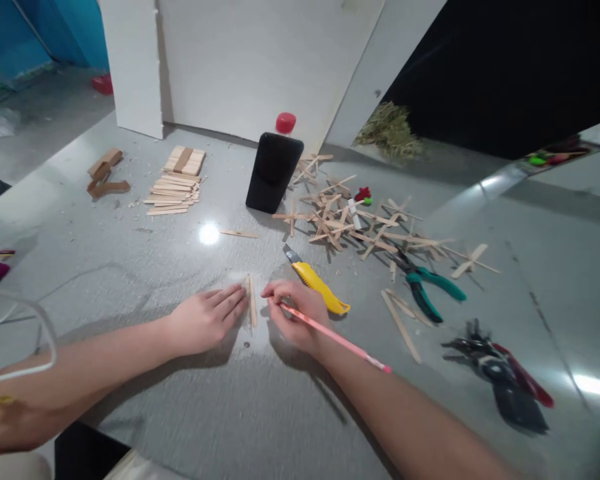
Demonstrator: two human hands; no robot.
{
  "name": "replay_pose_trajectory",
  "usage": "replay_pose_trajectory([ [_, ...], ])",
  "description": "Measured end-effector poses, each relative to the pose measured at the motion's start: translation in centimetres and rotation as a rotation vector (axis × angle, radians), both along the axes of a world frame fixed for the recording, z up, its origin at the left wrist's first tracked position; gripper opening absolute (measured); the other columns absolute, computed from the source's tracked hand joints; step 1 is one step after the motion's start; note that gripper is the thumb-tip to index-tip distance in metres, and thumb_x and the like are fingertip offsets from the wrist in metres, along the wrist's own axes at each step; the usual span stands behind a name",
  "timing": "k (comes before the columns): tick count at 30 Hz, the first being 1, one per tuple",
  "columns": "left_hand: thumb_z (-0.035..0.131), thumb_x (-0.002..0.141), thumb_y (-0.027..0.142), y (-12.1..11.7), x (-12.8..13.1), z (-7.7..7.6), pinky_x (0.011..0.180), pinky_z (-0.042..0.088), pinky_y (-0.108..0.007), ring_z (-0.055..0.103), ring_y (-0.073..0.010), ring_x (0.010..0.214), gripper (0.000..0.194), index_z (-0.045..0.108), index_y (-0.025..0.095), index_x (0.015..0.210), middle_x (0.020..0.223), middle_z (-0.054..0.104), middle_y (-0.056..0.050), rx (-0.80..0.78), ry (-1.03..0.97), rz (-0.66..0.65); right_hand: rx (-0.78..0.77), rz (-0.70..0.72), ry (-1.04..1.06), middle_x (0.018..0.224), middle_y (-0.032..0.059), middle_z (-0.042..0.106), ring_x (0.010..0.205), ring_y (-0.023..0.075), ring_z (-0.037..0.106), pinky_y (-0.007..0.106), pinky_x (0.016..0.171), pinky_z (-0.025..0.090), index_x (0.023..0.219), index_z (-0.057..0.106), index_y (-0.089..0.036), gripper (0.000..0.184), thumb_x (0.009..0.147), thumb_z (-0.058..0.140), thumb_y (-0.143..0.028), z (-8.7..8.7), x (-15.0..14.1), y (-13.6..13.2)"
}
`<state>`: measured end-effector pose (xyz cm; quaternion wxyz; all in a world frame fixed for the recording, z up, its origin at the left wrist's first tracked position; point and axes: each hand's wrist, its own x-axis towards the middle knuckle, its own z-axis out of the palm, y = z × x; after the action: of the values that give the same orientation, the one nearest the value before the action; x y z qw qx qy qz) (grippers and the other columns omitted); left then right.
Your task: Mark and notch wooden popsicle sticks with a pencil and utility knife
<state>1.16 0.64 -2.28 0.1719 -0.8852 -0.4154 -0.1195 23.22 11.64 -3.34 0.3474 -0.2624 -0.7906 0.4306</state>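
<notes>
Pink pencil [336,335] pinched in its fingers, the right hand [300,313] faces the left hand [210,320] — flat, gripping nothing, fingertips at a wooden stick [253,303] on the grey table [195,420] between them — with a yellow cutter [323,287] just beyond, then crossed sticks [375,243] and a black phone [275,172].

i have a lane over the surface [205,407] between the forearms [125,350]; beyond the right hand [297,299], the yellow cutter [320,287], teal pliers [414,273] and crossed sticks [337,225] block me; the phone [275,173] stands ahead.
</notes>
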Motion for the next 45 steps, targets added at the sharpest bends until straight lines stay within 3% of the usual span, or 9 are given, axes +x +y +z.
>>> replay_pose_trajectory([
  [5, 0.043, 0.099, 0.008, -0.2, 0.7, 1.3, 0.098, 0.064, -0.041, 0.074, -0.0326, 0.119, 0.037, 0.069, -0.004, 0.122, 0.125, 0.075, -0.022, 0.022, -0.015, -0.034, 0.066, -0.006, -0.009, 0.09, 0.0027, 0.073, 0.082, 0.0183, 0.072, 0.031, 0.071, 0.058, 0.087, 0.052, -0.026, 0.017, 0.09, 0.057, -0.01, -0.4, 0.1, 1.0],
  [9, 0.041, 0.1, 0.009, -0.2, 1.0, 2.0, 0.099, 0.064, -0.041, 0.074, -0.0318, 0.118, 0.038, 0.069, -0.003, 0.121, 0.124, 0.076, -0.021, 0.012, -0.029, -0.066, 0.243, 0.12, -0.069, 0.1, 0.0054, 0.076, 0.09, 0.0191, 0.07, 0.034, 0.08, 0.057, 0.1, 0.06, -0.024, 0.021, 0.093, 0.052, -0.005, 0.2, 0.5, 1.5],
  [13, 0.039, 0.1, 0.009, 0.0, 1.2, 2.1, 0.099, 0.064, -0.04, 0.075, -0.0289, 0.117, 0.038, 0.07, 0.0, 0.12, 0.122, 0.077, -0.018, -0.016, -0.043, -0.086, 0.46, 0.282, -0.175, 0.106, 0.0055, 0.078, 0.092, 0.0218, 0.062, 0.038, 0.083, 0.051, 0.086, 0.065, -0.021, 0.025, 0.091, 0.054, 0.0, 1.0, 1.0, 1.9],
  [16, 0.04, 0.101, 0.01, 0.1, 1.1, 2.1, 0.098, 0.064, -0.042, 0.075, -0.0294, 0.116, 0.038, 0.07, 0.001, 0.122, 0.124, 0.077, -0.018, -0.054, -0.043, -0.083, 0.541, 0.323, -0.23, 0.11, 0.0074, 0.077, 0.092, 0.0226, 0.058, 0.039, 0.082, 0.049, 0.088, 0.068, -0.019, 0.024, 0.093, 0.054, 0.0, 1.2, 1.1, 2.0],
  [21, 0.042, 0.103, 0.012, 0.3, 0.8, 2.2, 0.101, 0.062, -0.04, 0.073, -0.0269, 0.119, 0.038, 0.069, 0.005, 0.129, 0.129, 0.076, -0.014, -0.133, -0.048, -0.092, 0.615, 0.373, -0.251, 0.105, 0.0078, 0.076, 0.085, 0.022, 0.055, 0.038, 0.074, 0.047, 0.093, 0.072, -0.017, 0.021, 0.097, 0.054, -0.007, 1.1, 1.0, 1.9],
  [25, 0.054, 0.106, 0.027, 0.4, 0.6, 1.9, 0.098, 0.062, -0.042, 0.074, -0.0278, 0.114, 0.033, 0.07, 0.005, 0.125, 0.124, 0.077, -0.012, -0.173, -0.133, -0.086, 0.643, 0.37, -0.27, 0.105, 0.0094, 0.077, 0.085, 0.0231, 0.055, 0.04, 0.071, 0.047, 0.092, 0.072, -0.017, 0.023, 0.099, 0.052, -0.01, 1.0, 0.9, 1.7],
  [33, 0.059, 0.102, 0.034, 1.7, 0.9, 1.4, 0.099, 0.062, -0.046, 0.069, -0.0312, 0.121, 0.036, 0.068, 0.009, 0.126, 0.135, 0.071, -0.017, -0.332, -0.31, 0.063, 0.675, 0.363, -0.281, 0.11, 0.0114, 0.076, 0.09, 0.0242, 0.057, 0.041, 0.073, 0.046, 0.104, 0.074, -0.013, 0.024, 0.103, 0.051, -0.013, 1.0, 1.1, 1.3],
  [39, 0.069, 0.096, 0.038, 1.7, 0.6, 1.6, 0.103, 0.06, -0.052, 0.066, -0.0359, 0.127, 0.04, 0.069, 0.012, 0.125, 0.137, 0.069, -0.018, -0.386, -0.338, 0.096, 0.686, 0.369, -0.289, 0.111, 0.0117, 0.076, 0.088, 0.0228, 0.057, 0.04, 0.073, 0.044, 0.106, 0.074, -0.012, 0.026, 0.104, 0.049, -0.015, 1.2, 1.0, 1.2],
  [45, 0.067, 0.098, 0.041, 1.8, 0.0, 1.1, 0.102, 0.06, -0.051, 0.068, -0.0335, 0.126, 0.038, 0.07, 0.014, 0.125, 0.137, 0.07, -0.017, -0.405, -0.404, 0.089, 0.73, 0.331, -0.318, 0.118, 0.0117, 0.077, 0.092, 0.0234, 0.058, 0.043, 0.084, 0.042, 0.107, 0.074, -0.012, 0.021, 0.101, 0.054, -0.011, 1.1, 1.2, 0.7],
])
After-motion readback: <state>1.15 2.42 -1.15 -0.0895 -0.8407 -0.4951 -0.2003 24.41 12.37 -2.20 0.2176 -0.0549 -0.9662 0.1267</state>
